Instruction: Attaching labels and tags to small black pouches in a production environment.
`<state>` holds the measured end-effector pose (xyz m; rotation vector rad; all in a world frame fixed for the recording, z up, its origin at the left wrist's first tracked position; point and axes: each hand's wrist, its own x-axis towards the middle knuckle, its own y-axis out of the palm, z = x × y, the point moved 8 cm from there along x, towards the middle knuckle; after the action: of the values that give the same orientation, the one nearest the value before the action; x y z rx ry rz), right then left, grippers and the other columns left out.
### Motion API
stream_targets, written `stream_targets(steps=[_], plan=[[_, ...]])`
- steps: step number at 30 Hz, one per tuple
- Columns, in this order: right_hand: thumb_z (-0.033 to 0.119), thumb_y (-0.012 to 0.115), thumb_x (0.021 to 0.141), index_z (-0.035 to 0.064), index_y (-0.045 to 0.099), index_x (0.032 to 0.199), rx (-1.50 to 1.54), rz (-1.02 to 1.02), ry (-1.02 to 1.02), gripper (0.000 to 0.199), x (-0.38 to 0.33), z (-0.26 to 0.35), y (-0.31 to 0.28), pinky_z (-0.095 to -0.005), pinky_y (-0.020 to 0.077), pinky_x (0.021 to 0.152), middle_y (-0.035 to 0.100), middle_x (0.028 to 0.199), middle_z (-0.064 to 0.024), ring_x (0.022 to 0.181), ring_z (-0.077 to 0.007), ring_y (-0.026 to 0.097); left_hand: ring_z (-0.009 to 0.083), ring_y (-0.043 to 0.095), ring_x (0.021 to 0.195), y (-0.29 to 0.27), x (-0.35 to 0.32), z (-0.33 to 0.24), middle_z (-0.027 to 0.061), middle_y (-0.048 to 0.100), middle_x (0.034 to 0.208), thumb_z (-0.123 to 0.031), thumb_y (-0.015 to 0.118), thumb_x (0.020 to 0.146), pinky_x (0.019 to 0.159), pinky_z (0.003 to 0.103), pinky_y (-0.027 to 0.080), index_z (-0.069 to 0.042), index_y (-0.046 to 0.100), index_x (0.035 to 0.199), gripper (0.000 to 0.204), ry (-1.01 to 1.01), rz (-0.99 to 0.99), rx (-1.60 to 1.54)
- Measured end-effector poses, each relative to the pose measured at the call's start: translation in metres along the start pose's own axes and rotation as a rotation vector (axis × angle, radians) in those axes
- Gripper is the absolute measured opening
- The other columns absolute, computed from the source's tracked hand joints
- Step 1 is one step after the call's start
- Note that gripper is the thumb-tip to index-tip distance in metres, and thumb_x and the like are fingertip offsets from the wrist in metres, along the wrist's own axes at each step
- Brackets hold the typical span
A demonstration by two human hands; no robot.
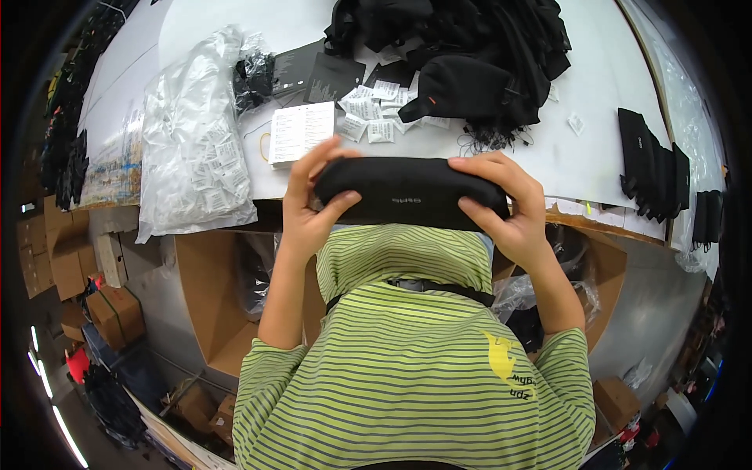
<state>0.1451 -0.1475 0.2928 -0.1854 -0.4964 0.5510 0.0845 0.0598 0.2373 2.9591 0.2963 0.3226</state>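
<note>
A long black soft case [411, 188] with rounded ends is held level in front of me, above the near edge of the table. My left hand [313, 196] grips its left end, thumb on the face turned to me and fingers over the top, slightly blurred. At the other end, my right hand [505, 196] pinches the case between thumb and fingers. Just beyond the left hand lies a stack of white printed cards [301, 133]. Several small white sachets [381, 131] are scattered behind the case, and another black pouch [462, 86] lies past them.
A big clear plastic bag of sachets [196, 133] covers the table's left side. Black cases form a pile [486, 31] at the back. More black pouches [650, 168] sit at the right edge. Open cardboard boxes [223, 298] stand below the table's near edge.
</note>
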Motion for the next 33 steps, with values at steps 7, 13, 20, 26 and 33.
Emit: stream_targets(steps=[7, 13, 20, 26, 33], plan=[[0.010, 0.075, 0.070, 0.0075, 0.071, 0.097, -0.039, 0.329, 0.336, 0.028, -0.019, -0.022, -0.015, -0.0193, 0.0375, 0.050, 0.067, 0.088, -0.0049, 0.057, -0.0085, 0.049, 0.0221, 0.051, 0.084, 0.017, 0.007, -0.015, 0.0095, 0.054, 0.088, -0.034, 0.070, 0.073, 0.076, 0.030, 0.040, 0.000, 0.068, 0.089, 0.038, 0.095, 0.294, 0.354], [0.004, 0.070, 0.075, 0.0047, 0.068, 0.103, 0.027, 0.053, 0.547, 0.028, -0.046, -0.040, -0.089, -0.0196, 0.0373, 0.052, 0.066, 0.088, -0.0011, 0.062, -0.0035, 0.047, 0.0130, 0.046, 0.076, 0.005, 0.010, -0.003, 0.0075, 0.049, 0.113, -0.015, 0.057, 0.082, 0.073, 0.026, 0.040, -0.006, 0.066, 0.106, 0.027, -0.063, 0.278, 0.647], [0.013, 0.068, 0.083, 0.0057, 0.064, 0.112, -0.326, -0.767, 0.385, 0.031, -0.103, -0.082, -0.301, -0.0167, 0.0451, 0.056, 0.065, 0.086, -0.0025, 0.065, -0.0029, 0.056, 0.0175, 0.048, 0.099, -0.113, 0.034, -0.008, 0.0091, 0.049, 0.120, -0.022, 0.054, 0.091, 0.083, 0.029, 0.038, -0.007, 0.055, 0.119, 0.032, 0.015, -0.217, 0.948], [0.015, 0.067, 0.077, 0.0107, 0.063, 0.111, -0.778, -0.845, 0.726, 0.034, -0.165, -0.168, -0.377, -0.0302, 0.0496, 0.062, 0.061, 0.086, -0.0092, 0.064, -0.0181, 0.062, 0.0325, 0.040, 0.120, -0.159, 0.041, 0.027, 0.0203, 0.041, 0.130, -0.043, 0.058, 0.087, 0.098, 0.041, 0.032, -0.004, 0.044, 0.130, 0.060, -0.077, -0.358, 1.516], [0.018, 0.064, 0.080, 0.0126, 0.065, 0.098, -0.930, -0.732, 0.421, 0.019, -0.105, -0.116, -0.260, -0.0312, 0.0453, 0.059, 0.056, 0.075, -0.0036, 0.058, -0.0171, 0.052, 0.0326, 0.049, 0.112, -0.148, 0.031, 0.053, 0.0157, 0.054, 0.118, -0.045, 0.058, 0.085, 0.097, 0.042, 0.033, -0.003, 0.057, 0.120, 0.055, -0.210, -0.166, 1.433]])
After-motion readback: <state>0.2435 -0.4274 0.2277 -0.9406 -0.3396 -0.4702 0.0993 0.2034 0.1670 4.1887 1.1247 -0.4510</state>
